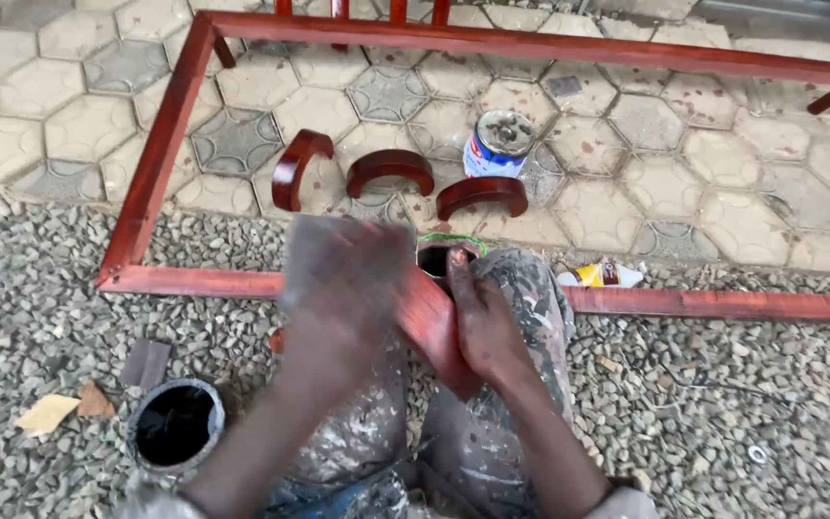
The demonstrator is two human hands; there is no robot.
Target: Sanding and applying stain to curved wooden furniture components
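Red wood piece (431, 322) | right hand (480, 322) grasping | left hand (343, 279) blurred, unclear | tin (176, 426): black liquid

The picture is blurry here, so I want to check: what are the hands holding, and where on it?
The right hand grips a red curved wooden piece around its middle. The blurred left hand presses a greyish sheet against it.
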